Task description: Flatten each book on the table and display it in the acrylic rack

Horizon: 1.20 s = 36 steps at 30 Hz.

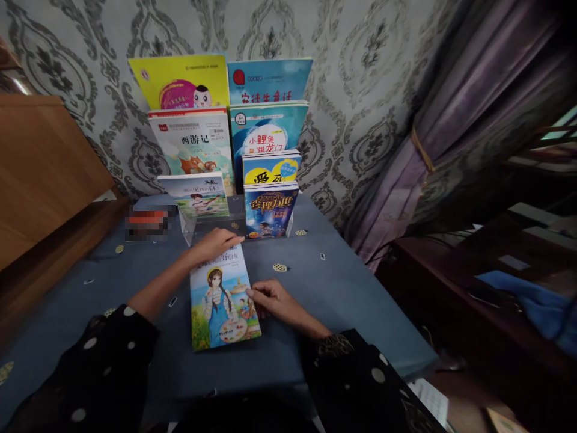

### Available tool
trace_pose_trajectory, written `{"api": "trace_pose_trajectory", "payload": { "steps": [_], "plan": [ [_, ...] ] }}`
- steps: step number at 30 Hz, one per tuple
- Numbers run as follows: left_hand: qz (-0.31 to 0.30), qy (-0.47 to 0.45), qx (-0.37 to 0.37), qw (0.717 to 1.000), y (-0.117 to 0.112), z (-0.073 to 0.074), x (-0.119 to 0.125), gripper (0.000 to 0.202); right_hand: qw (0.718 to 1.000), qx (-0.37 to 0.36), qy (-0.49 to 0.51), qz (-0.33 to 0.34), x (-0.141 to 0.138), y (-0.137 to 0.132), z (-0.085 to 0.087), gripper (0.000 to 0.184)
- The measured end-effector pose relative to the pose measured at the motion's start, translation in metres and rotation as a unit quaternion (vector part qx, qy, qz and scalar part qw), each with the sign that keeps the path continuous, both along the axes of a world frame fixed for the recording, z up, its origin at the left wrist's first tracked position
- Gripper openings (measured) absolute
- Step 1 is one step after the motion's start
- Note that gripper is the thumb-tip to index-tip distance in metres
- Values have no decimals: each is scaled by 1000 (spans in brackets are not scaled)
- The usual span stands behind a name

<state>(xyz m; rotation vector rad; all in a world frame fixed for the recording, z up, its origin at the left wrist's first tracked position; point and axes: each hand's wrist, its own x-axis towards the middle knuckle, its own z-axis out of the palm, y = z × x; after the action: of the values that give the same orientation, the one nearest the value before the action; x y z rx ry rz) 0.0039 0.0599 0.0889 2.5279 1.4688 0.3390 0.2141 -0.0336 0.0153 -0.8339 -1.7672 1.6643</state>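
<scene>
A picture book with a girl in a blue dress on its cover lies flat on the blue tablecloth. My left hand rests on the book's top edge, fingers stretched out flat. My right hand is at the book's right edge, fingers curled and pinching it. Behind the book stands a tiered clear display rack holding several children's books, among them a dark blue one in the front row and a pale one to its left.
A wooden cabinet stands at the left. A patterned wall is behind the rack. Purple curtains hang at the right, beside dark furniture with a blue cloth. A blurred orange item lies left of the rack.
</scene>
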Motion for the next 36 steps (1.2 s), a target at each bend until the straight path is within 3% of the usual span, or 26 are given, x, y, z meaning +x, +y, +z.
{"api": "trace_pose_trajectory", "payload": {
  "steps": [3, 5, 9, 14, 17, 22, 28, 36],
  "plan": [
    [-3, -11, -6, 1000, 4, -34, 6, 60, 995, 46, -81, -27, 1, 4, -4, 48],
    [5, -19, 5, 1000, 4, -48, 9, 56, 979, 110, -161, -64, 0, 5, -4, 43],
    [28, -40, 41, 998, -7, -56, -1, 37, 928, 206, -280, -136, -2, 6, 0, 32],
    [90, -59, 75, 991, -48, -58, -40, 36, 909, 231, -314, -148, -2, 8, 1, 22],
    [125, -62, 115, 983, -81, -68, -61, 36, 895, 295, -297, -156, -6, 13, -3, 12],
    [121, -43, 178, 976, -112, -90, -78, 35, 881, 370, -252, -154, -23, 29, -13, 23],
    [116, -48, 181, 975, -108, -102, -80, 38, 891, 373, -199, -165, -29, 35, -21, 21],
    [95, -47, 173, 979, -96, -96, -75, 38, 897, 382, -155, -157, -26, 34, -26, 19]
  ]
}}
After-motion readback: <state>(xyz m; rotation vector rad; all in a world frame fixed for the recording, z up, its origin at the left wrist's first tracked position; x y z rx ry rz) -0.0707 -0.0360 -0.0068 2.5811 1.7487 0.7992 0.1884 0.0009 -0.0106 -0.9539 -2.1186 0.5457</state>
